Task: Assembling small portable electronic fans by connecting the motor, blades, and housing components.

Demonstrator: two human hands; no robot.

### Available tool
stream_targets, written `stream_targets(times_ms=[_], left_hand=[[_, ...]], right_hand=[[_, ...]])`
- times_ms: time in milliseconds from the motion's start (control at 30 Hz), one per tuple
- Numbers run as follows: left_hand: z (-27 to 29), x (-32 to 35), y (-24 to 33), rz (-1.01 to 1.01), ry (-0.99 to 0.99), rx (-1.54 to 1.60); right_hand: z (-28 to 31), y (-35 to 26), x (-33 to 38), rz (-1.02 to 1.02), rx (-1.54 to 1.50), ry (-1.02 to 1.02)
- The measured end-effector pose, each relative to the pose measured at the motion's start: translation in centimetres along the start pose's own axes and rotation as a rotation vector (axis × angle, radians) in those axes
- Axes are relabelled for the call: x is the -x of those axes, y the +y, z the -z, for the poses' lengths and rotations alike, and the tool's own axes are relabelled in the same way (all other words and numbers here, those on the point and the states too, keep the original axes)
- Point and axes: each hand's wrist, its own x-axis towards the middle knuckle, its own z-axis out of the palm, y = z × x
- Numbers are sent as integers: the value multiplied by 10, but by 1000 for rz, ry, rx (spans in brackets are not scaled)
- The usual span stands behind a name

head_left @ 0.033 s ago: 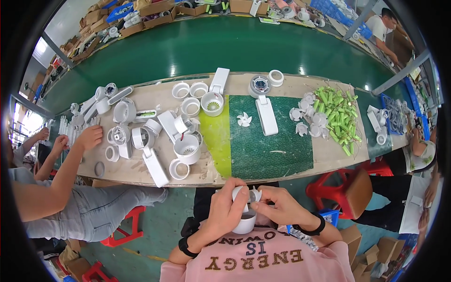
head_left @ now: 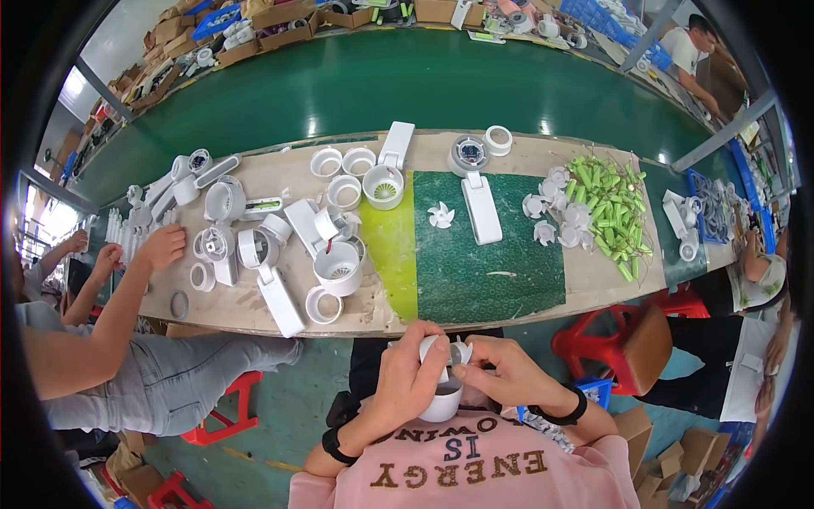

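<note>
Close to my chest, beyond the front edge of the workbench, both hands work on a white handheld fan. My left hand (head_left: 408, 376) is wrapped round its upper part. My right hand (head_left: 506, 373) pinches at a white fan blade (head_left: 462, 350) beside it, its thumb pointing inward. A round white fan housing (head_left: 441, 405) sits just below the fingers, its open side up. The fingers hide how these parts join. On the green mat (head_left: 509, 276) in front lie a loose white fan wheel (head_left: 440, 215) and a fan body with a white handle (head_left: 482, 209).
To the right are white fan wheels (head_left: 573, 224) and a heap of green wired parts (head_left: 609, 212). Fan housings and rings (head_left: 337, 268) crowd the left. A co-worker's hand (head_left: 161, 247) rests at the bench's left. A red stool (head_left: 606, 343) stands right.
</note>
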Motion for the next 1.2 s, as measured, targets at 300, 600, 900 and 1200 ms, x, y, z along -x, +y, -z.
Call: stream_targets(times_ms=[300, 600, 900, 1200], left_hand=[[-1, 0, 5, -24, 2, -63], [-3, -4, -3, -55, -36, 13], [-7, -11, -31, -101, -154, 256], [-4, -2, -21, -84, -82, 201]], right_hand=[[-2, 8, 2, 37, 10, -2], [-5, 5, 3, 147, 102, 44], [-13, 1, 4, 449, 605, 232], [-22, 8, 9, 490, 557, 209]])
